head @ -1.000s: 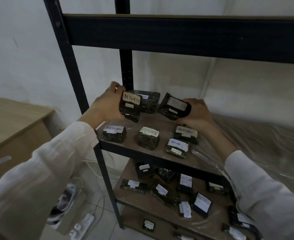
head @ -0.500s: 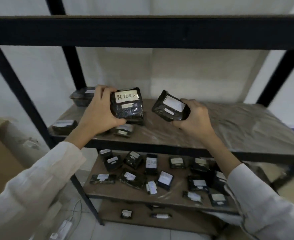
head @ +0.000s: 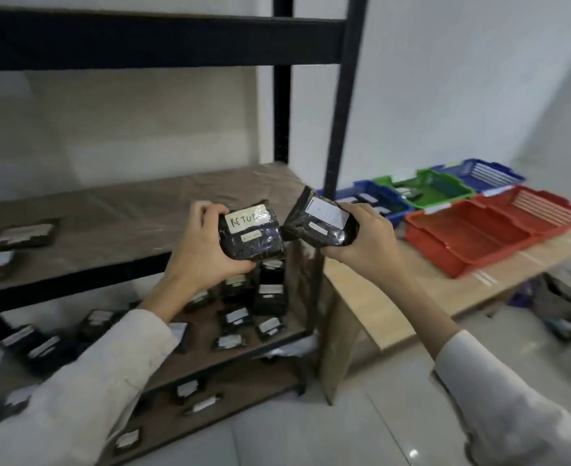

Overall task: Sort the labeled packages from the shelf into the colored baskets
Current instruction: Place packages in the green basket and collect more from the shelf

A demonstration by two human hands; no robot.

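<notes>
1. Rightward of the shelf (head: 143, 203), the colored baskets (head: 438, 253) wait on the table (head: 411, 297).
2. Each label is best read before dropping.
3. The left hand (head: 196, 250) grips the RETURN package (head: 250, 237); the right hand (head: 368, 240) grips a second package (head: 321, 223), its label blurred.

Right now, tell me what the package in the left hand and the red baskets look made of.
Package: black glossy plastic film, judging by crinkles and glints; white paper-like label. Red baskets: probably rigid moulded plastic, smooth with slight sheen and slotted walls.
</notes>
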